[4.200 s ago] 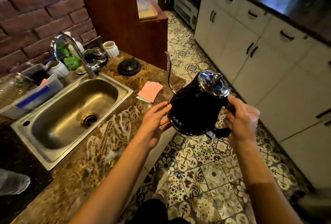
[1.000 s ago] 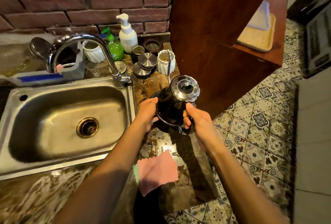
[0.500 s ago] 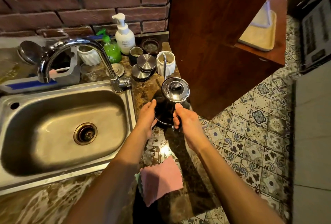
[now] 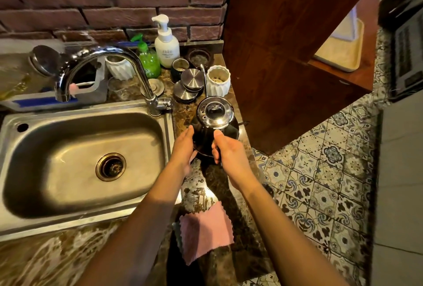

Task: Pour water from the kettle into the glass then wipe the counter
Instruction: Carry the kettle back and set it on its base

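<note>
The kettle stands upright between the two hands, on or just over its dark base; I cannot tell whether it is seated. The right hand has its fingers wrapped round the handle. The left hand lays straight fingers flat against the black body, gripping nothing.

The thin spout rises just beyond the fingers, close to a white ribbed cup and stacked steel lids; a careless swing would likely knock them. What looks like the glass sits well left of the fingers, behind the faucet, so pouring means a carry past that clutter.

The counter is narrow here and looks wet, with its edge just right of the fingers, so a slip could drop the kettle to the floor. The pink cloth lies on the near side of the fingers, untouched.
</note>
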The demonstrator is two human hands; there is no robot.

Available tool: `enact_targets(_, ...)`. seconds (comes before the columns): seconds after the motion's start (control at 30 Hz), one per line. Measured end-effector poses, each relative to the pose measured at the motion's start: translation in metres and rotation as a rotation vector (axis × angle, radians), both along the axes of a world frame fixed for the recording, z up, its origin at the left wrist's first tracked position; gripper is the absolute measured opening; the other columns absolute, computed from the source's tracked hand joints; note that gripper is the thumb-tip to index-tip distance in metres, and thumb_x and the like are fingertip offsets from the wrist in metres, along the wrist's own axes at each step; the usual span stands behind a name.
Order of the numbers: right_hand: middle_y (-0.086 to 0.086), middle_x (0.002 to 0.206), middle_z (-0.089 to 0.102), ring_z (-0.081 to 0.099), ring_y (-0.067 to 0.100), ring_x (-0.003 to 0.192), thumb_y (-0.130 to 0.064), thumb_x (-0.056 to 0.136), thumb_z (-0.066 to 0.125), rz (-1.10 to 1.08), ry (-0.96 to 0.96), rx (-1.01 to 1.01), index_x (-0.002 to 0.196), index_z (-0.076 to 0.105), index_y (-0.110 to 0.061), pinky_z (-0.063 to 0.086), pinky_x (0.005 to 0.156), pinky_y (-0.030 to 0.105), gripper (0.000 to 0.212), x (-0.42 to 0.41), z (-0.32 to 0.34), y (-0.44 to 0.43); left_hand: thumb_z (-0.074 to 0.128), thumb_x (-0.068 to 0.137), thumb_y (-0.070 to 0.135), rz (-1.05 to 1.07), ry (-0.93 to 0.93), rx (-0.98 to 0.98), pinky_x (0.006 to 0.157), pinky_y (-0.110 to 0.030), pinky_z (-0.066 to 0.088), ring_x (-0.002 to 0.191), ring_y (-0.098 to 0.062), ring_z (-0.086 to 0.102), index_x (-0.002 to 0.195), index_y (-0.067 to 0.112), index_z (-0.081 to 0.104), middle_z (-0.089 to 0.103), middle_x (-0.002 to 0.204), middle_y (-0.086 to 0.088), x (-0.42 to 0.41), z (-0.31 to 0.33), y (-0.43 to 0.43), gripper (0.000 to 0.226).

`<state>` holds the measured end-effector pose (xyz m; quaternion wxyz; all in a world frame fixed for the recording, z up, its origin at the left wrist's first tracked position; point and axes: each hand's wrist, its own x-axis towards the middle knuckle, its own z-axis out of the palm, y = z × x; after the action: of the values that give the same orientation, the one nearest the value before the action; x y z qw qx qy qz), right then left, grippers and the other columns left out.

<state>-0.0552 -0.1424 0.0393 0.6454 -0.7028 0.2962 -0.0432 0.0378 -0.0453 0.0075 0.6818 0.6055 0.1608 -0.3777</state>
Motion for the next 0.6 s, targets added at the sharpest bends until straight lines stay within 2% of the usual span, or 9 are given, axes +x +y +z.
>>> enact_targets(0.07,-0.006,0.051,0.052,0.046,0.007,0.048,-0.048,0.107,0.045,0.022,-0.001,-0.015,0.067,0.058,-0.013,0.038,0.054,0.014,0.054,-0.004,-0.001,0.002,0.045,0.109,0.039,0.017,0.007,-0.005,0.089,-0.028,0.053,0.124,-0.018,0.064,0.136,0.023,0.062,0.069,0.135,-0.005,-0.003,-0.001,0.003,0.037)
enact_targets(0.17,-0.006,0.052,0.052,0.047,0.008,0.050,-0.046,0.108,0.044,0.034,0.000,-0.032,0.063,0.056,-0.015,0.040,0.058,0.019,0.056,-0.014,-0.002,0.003,0.047,0.108,0.037,0.026,0.017,-0.009,0.112,-0.040,0.048,0.130,-0.021,0.061,0.145,0.020,0.057,0.066,0.140,-0.006,-0.012,-0.007,0.007,0.042)
enact_targets(0.23,-0.006,0.052,0.051,0.046,0.008,0.051,-0.045,0.109,0.044,0.024,-0.007,-0.051,0.062,0.055,-0.015,0.040,0.057,0.019,0.057,-0.023,-0.004,0.003,0.047,0.109,0.034,0.028,0.007,-0.006,0.117,-0.042,0.044,0.134,-0.021,0.058,0.146,0.020,0.055,0.063,0.144,-0.006,-0.017,-0.010,0.006,0.041)
enact_targets(0.37,-0.004,0.054,0.052,0.046,0.009,0.052,-0.044,0.109,0.043,-0.086,-0.027,-0.005,0.064,0.056,-0.017,0.041,0.058,0.020,0.054,-0.038,-0.009,-0.002,0.051,0.107,0.036,-0.037,-0.051,0.030,0.109,-0.034,0.048,0.132,-0.017,0.056,0.153,0.017,0.048,0.059,0.149,-0.006,-0.020,-0.011,-0.005,0.050)
enact_targets(0.47,-0.005,0.054,0.050,0.045,0.011,0.053,-0.041,0.110,0.043,-0.156,-0.053,0.077,0.064,0.056,-0.018,0.041,0.061,0.027,0.053,-0.042,-0.011,-0.008,0.057,0.103,0.040,-0.086,-0.097,0.070,0.114,-0.041,0.047,0.132,-0.019,0.058,0.151,0.021,0.052,0.060,0.148,-0.005,-0.017,-0.011,-0.013,0.052)
enact_targets(0.6,-0.004,0.053,0.049,0.045,0.014,0.053,-0.045,0.109,0.042,-0.176,-0.031,0.042,0.064,0.056,-0.018,0.040,0.062,0.034,0.054,-0.034,-0.006,-0.019,0.060,0.101,0.041,-0.090,-0.113,0.097,0.115,-0.044,0.047,0.134,-0.020,0.057,0.154,0.021,0.048,0.059,0.149,-0.005,-0.013,-0.012,-0.018,0.057)
